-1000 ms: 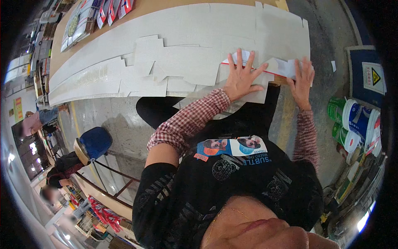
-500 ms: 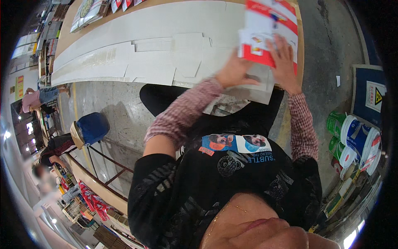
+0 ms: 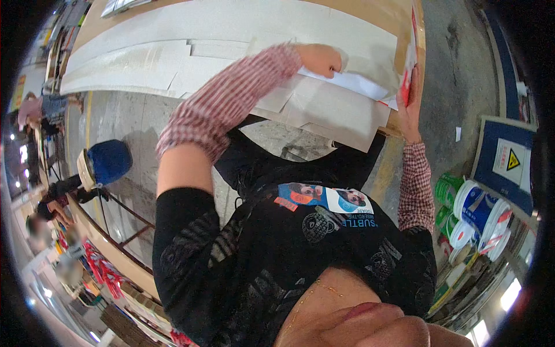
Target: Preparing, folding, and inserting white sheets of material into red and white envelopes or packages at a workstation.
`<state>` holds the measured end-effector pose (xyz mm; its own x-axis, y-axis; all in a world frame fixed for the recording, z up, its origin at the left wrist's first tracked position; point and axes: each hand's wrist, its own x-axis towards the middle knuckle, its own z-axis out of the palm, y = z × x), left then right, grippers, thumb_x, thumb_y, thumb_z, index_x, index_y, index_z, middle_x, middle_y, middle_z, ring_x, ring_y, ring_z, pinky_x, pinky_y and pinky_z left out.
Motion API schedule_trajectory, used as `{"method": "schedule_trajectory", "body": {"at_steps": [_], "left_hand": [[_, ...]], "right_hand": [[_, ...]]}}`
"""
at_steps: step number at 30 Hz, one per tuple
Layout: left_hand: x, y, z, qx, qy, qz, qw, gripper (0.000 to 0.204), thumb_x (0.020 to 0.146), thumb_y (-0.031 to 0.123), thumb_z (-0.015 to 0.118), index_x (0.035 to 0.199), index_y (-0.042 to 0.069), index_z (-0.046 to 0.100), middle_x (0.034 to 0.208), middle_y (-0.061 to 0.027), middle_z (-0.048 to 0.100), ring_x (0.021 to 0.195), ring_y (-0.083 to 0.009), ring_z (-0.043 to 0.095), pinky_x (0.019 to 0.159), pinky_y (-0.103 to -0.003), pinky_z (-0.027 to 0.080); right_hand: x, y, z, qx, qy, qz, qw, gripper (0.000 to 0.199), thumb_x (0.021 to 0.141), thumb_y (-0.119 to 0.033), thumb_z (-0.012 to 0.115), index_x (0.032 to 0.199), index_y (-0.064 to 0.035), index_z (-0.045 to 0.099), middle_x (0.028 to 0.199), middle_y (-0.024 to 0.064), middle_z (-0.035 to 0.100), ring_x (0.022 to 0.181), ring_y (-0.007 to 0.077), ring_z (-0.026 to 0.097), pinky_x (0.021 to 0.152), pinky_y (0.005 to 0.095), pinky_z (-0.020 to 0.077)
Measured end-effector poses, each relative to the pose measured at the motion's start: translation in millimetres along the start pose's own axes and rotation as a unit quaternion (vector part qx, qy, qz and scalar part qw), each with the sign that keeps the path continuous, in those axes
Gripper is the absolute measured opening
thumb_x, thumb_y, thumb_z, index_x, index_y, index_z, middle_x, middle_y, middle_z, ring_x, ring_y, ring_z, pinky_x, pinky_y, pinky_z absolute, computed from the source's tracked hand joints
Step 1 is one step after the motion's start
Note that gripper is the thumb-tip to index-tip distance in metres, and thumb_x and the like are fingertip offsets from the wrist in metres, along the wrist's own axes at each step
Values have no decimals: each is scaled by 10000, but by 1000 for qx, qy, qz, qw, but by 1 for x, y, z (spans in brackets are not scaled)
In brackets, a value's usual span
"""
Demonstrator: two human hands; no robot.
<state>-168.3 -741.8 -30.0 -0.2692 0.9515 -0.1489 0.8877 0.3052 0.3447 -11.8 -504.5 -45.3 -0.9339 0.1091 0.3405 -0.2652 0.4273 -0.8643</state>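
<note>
A red and white printed cardboard piece (image 3: 408,78) stands nearly edge-on at the table's right end. My right hand (image 3: 411,107) is closed on its lower part, with several fingers hidden behind it. From its foot a white flap (image 3: 361,85) runs left across the table. My left hand (image 3: 321,60) is closed in a fist at the flap's far left end and appears to grip it. Whether flap and printed piece are one cannot be fully made out. Under both hands lie pale grey cardboard sheets (image 3: 150,63), overlapping on the brown tabletop (image 3: 347,10).
A wrapped stack (image 3: 121,6) lies at the table's far left edge. To the right stand paint buckets (image 3: 480,211) and a blue board (image 3: 497,153) with a warning sign. A blue-covered stool (image 3: 110,162) is on the left. Other people (image 3: 43,113) are farther left.
The printed piece has turned from face-up to nearly edge-on and shifted right with my right hand. My left hand has moved up and left and closed at the white flap.
</note>
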Motion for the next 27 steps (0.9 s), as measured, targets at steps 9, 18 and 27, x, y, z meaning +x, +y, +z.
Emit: {"method": "schedule_trajectory", "body": {"at_steps": [9,18,27], "left_hand": [[-57,-61,4,-352,-38,-231,906,399,766,373,670,957,24,641,788,-71,654,744,-157,621,634,-317,497],[-102,26,65,209,124,-187,952,339,820,239,551,1102,52,554,1194,-146,556,1079,-235,553,871,-366,469],[-171,-32,44,160,183,-60,968,472,880,229,535,1321,124,403,1155,-54,559,1086,-189,518,1025,-413,309]], "right_hand": [[-11,23,22,-447,-116,-115,880,527,848,-419,537,1284,-130,475,1350,139,358,1245,360,311,1024,521,216],[52,-3,88,-164,-263,-194,931,463,802,-347,630,1199,-121,555,1258,134,436,1141,306,431,937,382,388],[48,2,93,-222,-302,-186,908,483,778,-395,636,1174,-122,595,1311,101,418,1115,279,422,974,371,364]]}}
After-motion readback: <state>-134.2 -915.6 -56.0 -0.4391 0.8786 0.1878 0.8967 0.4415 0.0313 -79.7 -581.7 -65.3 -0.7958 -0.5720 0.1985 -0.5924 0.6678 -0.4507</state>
